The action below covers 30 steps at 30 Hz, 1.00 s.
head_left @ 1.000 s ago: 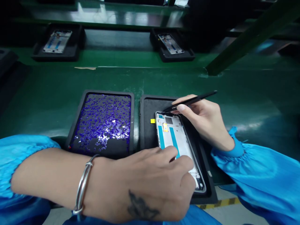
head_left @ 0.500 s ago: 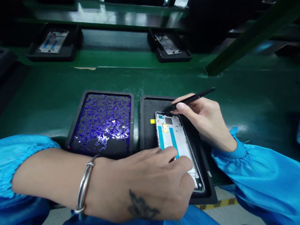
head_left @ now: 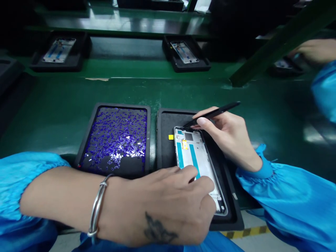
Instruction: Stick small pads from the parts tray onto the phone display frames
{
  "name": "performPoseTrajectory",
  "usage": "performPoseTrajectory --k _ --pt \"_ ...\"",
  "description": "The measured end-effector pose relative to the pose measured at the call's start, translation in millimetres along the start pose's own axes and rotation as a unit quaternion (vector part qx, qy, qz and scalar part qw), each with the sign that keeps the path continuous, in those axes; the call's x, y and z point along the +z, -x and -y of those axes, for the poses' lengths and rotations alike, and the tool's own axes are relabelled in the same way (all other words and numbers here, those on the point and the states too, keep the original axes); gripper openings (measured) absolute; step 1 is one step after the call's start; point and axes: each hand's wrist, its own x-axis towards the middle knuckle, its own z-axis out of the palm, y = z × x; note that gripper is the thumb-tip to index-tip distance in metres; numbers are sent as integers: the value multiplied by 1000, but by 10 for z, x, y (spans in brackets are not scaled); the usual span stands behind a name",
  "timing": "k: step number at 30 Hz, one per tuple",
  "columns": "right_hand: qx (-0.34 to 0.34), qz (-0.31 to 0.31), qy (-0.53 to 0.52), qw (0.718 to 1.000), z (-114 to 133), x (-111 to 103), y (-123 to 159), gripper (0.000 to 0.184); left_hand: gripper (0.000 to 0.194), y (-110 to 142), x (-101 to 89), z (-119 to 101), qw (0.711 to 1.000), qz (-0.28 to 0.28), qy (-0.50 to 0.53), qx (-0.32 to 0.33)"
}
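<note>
The right hand [head_left: 225,134] pinches a slim black tool [head_left: 219,111] between thumb and fingers, its tip at the far end of a silver phone frame [head_left: 205,168]. The frame lies in a black foam tray [head_left: 166,120], just left of and nearer than the right hand, its lower part beneath the left hand [head_left: 168,206]. The left hand's fingers are curled over it; whether they grip anything is hidden. A yellow tab [head_left: 171,137] sticks out from the frame's side, beyond the left hand. Beyond the left wrist, a second tray [head_left: 148,140] holds scattered small purple pieces [head_left: 126,134]. Both trays sit on a green counter [head_left: 131,89]. Well beyond the right hand, to its right, a co-worker's hand [head_left: 320,50] shows, blurred.
</note>
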Motion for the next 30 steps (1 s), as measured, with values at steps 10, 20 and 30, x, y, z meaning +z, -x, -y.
performPoseTrajectory --k 10,20,30 --pt "15 -86 -163 983 3 -75 -62 26 19 -2 108 1 998 49 -42 9" --pt "-40 -200 -244 948 -42 -314 -128 30 30 86 5 -102 988 105 -111 34" --pt "-75 -258 -272 924 77 -491 -97 30 9 165 65 -17 969 99 -220 46"
